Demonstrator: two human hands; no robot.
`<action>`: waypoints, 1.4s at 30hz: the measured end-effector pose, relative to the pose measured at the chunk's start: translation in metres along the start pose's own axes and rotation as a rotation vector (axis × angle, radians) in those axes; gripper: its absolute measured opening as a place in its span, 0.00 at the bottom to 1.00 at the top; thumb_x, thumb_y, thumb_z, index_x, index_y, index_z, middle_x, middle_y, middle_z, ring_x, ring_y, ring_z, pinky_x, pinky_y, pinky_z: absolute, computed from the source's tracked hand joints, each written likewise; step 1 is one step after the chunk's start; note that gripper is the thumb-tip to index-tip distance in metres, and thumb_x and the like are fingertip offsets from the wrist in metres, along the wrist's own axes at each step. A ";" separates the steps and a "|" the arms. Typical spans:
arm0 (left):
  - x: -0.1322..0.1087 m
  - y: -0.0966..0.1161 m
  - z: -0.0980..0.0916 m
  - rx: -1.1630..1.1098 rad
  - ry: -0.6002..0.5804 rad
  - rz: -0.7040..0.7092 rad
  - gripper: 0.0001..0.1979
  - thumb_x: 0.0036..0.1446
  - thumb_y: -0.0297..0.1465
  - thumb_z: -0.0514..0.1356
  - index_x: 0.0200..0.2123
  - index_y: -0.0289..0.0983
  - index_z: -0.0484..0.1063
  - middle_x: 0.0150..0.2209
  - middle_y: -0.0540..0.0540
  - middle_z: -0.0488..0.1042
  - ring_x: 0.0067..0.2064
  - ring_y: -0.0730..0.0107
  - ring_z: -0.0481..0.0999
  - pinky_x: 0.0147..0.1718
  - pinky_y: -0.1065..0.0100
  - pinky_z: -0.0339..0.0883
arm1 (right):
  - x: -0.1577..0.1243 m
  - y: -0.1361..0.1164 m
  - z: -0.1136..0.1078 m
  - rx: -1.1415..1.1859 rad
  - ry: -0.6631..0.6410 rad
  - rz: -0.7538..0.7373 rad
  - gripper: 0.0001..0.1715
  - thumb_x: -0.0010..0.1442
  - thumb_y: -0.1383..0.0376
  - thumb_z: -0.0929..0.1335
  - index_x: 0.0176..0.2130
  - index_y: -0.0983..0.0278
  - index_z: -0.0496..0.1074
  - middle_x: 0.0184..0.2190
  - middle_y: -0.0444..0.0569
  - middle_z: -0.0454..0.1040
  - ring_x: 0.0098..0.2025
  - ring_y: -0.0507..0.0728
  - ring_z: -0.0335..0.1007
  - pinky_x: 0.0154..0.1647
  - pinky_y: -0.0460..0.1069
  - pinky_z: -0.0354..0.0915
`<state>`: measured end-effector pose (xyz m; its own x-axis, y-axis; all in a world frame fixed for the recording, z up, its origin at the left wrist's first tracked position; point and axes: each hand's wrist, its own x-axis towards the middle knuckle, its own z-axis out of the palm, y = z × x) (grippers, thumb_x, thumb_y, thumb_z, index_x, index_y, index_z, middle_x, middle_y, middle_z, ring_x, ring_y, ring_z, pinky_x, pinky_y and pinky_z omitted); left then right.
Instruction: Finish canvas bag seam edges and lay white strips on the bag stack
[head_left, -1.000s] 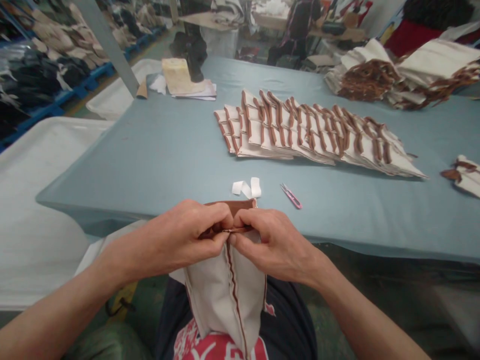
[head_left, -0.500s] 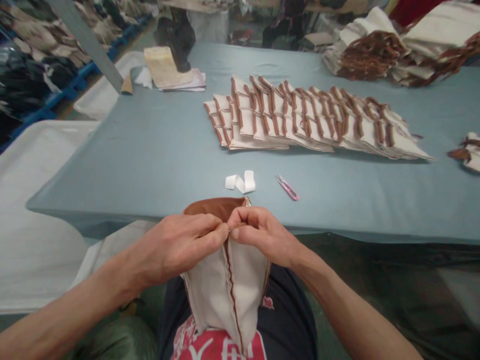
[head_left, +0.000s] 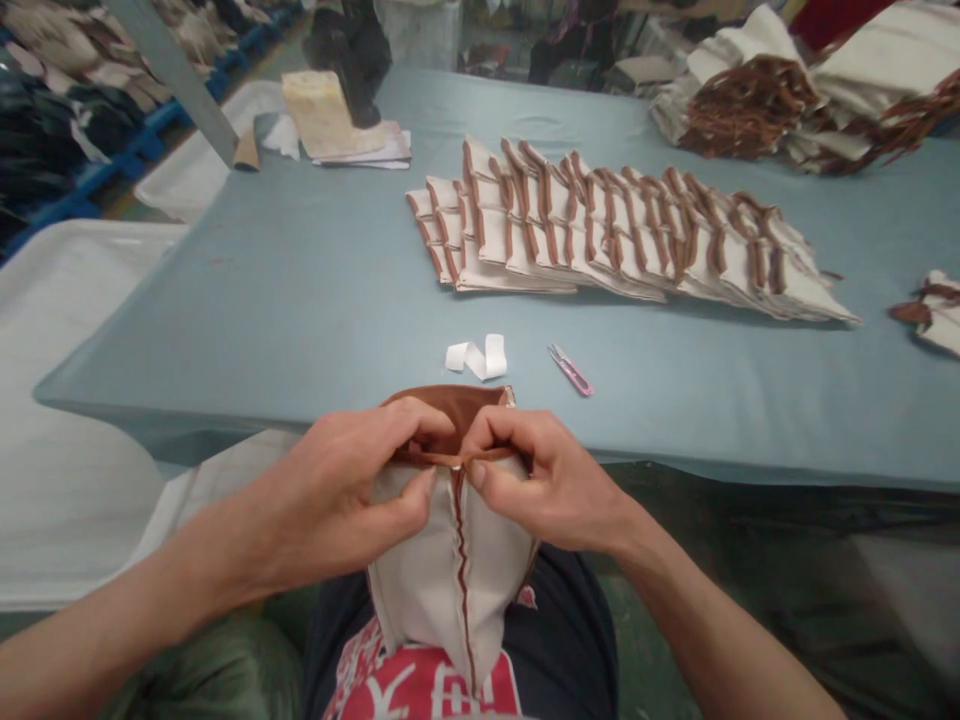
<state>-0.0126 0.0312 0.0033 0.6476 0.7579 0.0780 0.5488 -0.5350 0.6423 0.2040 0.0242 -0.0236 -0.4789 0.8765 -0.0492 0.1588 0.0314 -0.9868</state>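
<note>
A cream cloth bag with brown trim (head_left: pixel 450 575) hangs over my lap, just below the near edge of the blue-grey table (head_left: pixel 300 300). My left hand (head_left: pixel 352 490) and my right hand (head_left: pixel 536 480) each pinch its brown upper rim, thumbs pressed on the cream side by the brown centre seam, fingers curled inside the mouth. The mouth is held apart. Both hands are closed on the bag.
On the table lie a folded white tape strip (head_left: pixel 478 358) and pink thread snips (head_left: pixel 570 370). Farther back spreads a fanned row of similar bags (head_left: pixel 622 235). Heaps of bags (head_left: pixel 757 105) sit at the far right, a yellowish block (head_left: pixel 319 110) at the far left.
My thumbs have slid down onto the cream cloth and my fingers have pulled the brown rim wider. The view has shifted slightly.
</note>
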 end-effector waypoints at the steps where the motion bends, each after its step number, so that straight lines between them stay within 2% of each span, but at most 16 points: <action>1: 0.000 0.001 -0.004 -0.026 -0.038 -0.020 0.09 0.59 0.24 0.56 0.42 0.39 0.71 0.36 0.53 0.79 0.34 0.73 0.77 0.34 0.72 0.66 | -0.001 -0.001 0.001 -0.063 0.017 -0.036 0.03 0.52 0.70 0.65 0.27 0.63 0.67 0.20 0.36 0.62 0.22 0.47 0.53 0.24 0.44 0.51; 3: -0.001 -0.001 -0.009 -0.065 -0.125 -0.025 0.05 0.65 0.26 0.56 0.40 0.39 0.72 0.33 0.54 0.77 0.33 0.73 0.75 0.33 0.71 0.64 | -0.003 -0.002 0.003 -0.173 0.051 -0.097 0.04 0.53 0.70 0.65 0.28 0.63 0.68 0.20 0.37 0.65 0.22 0.47 0.56 0.25 0.44 0.53; 6: -0.004 -0.010 -0.007 -0.002 -0.189 0.075 0.12 0.73 0.30 0.51 0.36 0.38 0.69 0.30 0.53 0.73 0.31 0.72 0.72 0.32 0.69 0.62 | -0.005 -0.001 0.006 -0.290 0.091 -0.156 0.04 0.55 0.70 0.65 0.28 0.64 0.69 0.22 0.39 0.69 0.23 0.48 0.61 0.27 0.45 0.55; 10: -0.007 -0.025 0.013 0.294 -0.001 0.297 0.17 0.72 0.24 0.48 0.29 0.38 0.65 0.26 0.51 0.67 0.26 0.69 0.64 0.27 0.64 0.56 | -0.005 0.003 0.009 -0.357 0.119 -0.133 0.06 0.58 0.68 0.65 0.28 0.63 0.69 0.22 0.40 0.71 0.24 0.48 0.63 0.28 0.45 0.57; 12: -0.009 -0.030 0.020 0.328 0.055 0.334 0.17 0.71 0.22 0.47 0.29 0.38 0.64 0.25 0.51 0.66 0.25 0.68 0.62 0.26 0.64 0.55 | -0.006 0.004 0.010 -0.379 0.119 -0.122 0.06 0.58 0.68 0.65 0.29 0.63 0.70 0.23 0.41 0.73 0.25 0.49 0.64 0.29 0.45 0.58; 14: -0.010 -0.031 0.019 0.267 0.024 0.306 0.15 0.72 0.24 0.47 0.32 0.37 0.67 0.27 0.49 0.70 0.27 0.67 0.66 0.29 0.65 0.58 | -0.007 0.005 0.011 -0.404 0.117 -0.124 0.06 0.59 0.68 0.65 0.30 0.64 0.71 0.24 0.42 0.74 0.25 0.49 0.65 0.29 0.45 0.58; 17: -0.011 -0.028 0.004 0.054 -0.131 0.185 0.10 0.73 0.27 0.50 0.42 0.36 0.71 0.36 0.48 0.76 0.36 0.67 0.74 0.36 0.68 0.64 | -0.010 0.003 0.012 -0.412 0.117 -0.143 0.06 0.60 0.68 0.65 0.31 0.64 0.71 0.25 0.42 0.75 0.26 0.49 0.66 0.30 0.46 0.58; 19: -0.011 -0.024 -0.007 -0.067 -0.224 0.115 0.10 0.72 0.30 0.52 0.46 0.38 0.73 0.39 0.49 0.78 0.39 0.68 0.76 0.40 0.69 0.65 | -0.013 0.001 0.013 -0.420 0.116 -0.152 0.07 0.60 0.68 0.66 0.30 0.63 0.71 0.24 0.41 0.74 0.25 0.49 0.64 0.29 0.45 0.58; 23: -0.004 -0.016 -0.016 -0.132 -0.295 0.072 0.15 0.74 0.36 0.51 0.40 0.38 0.74 0.36 0.50 0.77 0.36 0.70 0.74 0.37 0.70 0.63 | -0.016 -0.003 0.014 -0.465 0.121 -0.188 0.08 0.61 0.69 0.66 0.29 0.62 0.69 0.23 0.40 0.72 0.24 0.49 0.63 0.28 0.45 0.57; 26: 0.005 -0.011 -0.011 -0.120 -0.266 0.104 0.18 0.73 0.37 0.53 0.30 0.37 0.70 0.26 0.53 0.70 0.28 0.73 0.67 0.28 0.70 0.57 | -0.019 -0.006 0.015 -0.506 0.120 -0.254 0.08 0.63 0.69 0.67 0.30 0.62 0.69 0.24 0.41 0.73 0.25 0.49 0.64 0.29 0.46 0.57; 28: 0.010 -0.009 -0.008 -0.148 -0.251 0.139 0.18 0.71 0.34 0.55 0.26 0.37 0.66 0.23 0.55 0.65 0.25 0.75 0.63 0.26 0.70 0.53 | -0.022 -0.007 0.013 -0.533 0.108 -0.278 0.08 0.65 0.69 0.67 0.32 0.62 0.70 0.26 0.42 0.74 0.27 0.50 0.66 0.30 0.46 0.58; 32: 0.010 -0.006 -0.002 -0.136 -0.238 0.187 0.16 0.68 0.28 0.55 0.25 0.37 0.62 0.21 0.57 0.62 0.23 0.78 0.60 0.25 0.70 0.51 | -0.028 -0.009 0.008 -0.560 0.042 -0.291 0.04 0.64 0.70 0.67 0.36 0.63 0.72 0.31 0.45 0.78 0.32 0.53 0.71 0.35 0.48 0.61; 37: -0.001 -0.004 0.007 0.116 -0.072 0.214 0.15 0.61 0.23 0.53 0.23 0.39 0.57 0.20 0.57 0.59 0.22 0.75 0.54 0.24 0.64 0.43 | -0.024 -0.001 -0.003 -0.614 0.015 -0.288 0.03 0.61 0.68 0.68 0.38 0.64 0.74 0.33 0.49 0.80 0.35 0.56 0.73 0.38 0.50 0.62; 39: -0.005 0.000 0.009 0.085 -0.054 0.218 0.15 0.61 0.22 0.52 0.23 0.40 0.56 0.19 0.57 0.59 0.21 0.75 0.55 0.23 0.64 0.45 | -0.020 0.007 -0.009 -0.563 0.010 -0.309 0.02 0.63 0.66 0.69 0.36 0.63 0.73 0.32 0.47 0.80 0.34 0.55 0.72 0.37 0.49 0.62; 42: -0.011 0.007 0.012 -0.020 -0.051 0.220 0.15 0.59 0.20 0.50 0.23 0.40 0.52 0.19 0.57 0.59 0.21 0.76 0.57 0.23 0.66 0.48 | -0.013 0.017 -0.020 -0.472 0.000 -0.311 0.09 0.61 0.61 0.74 0.36 0.62 0.72 0.32 0.44 0.79 0.34 0.53 0.71 0.38 0.48 0.62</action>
<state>-0.0096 0.0148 -0.0019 0.7769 0.6035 0.1795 0.3810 -0.6775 0.6291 0.2301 0.0232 -0.0365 -0.5648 0.7916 0.2332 0.3793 0.5001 -0.7785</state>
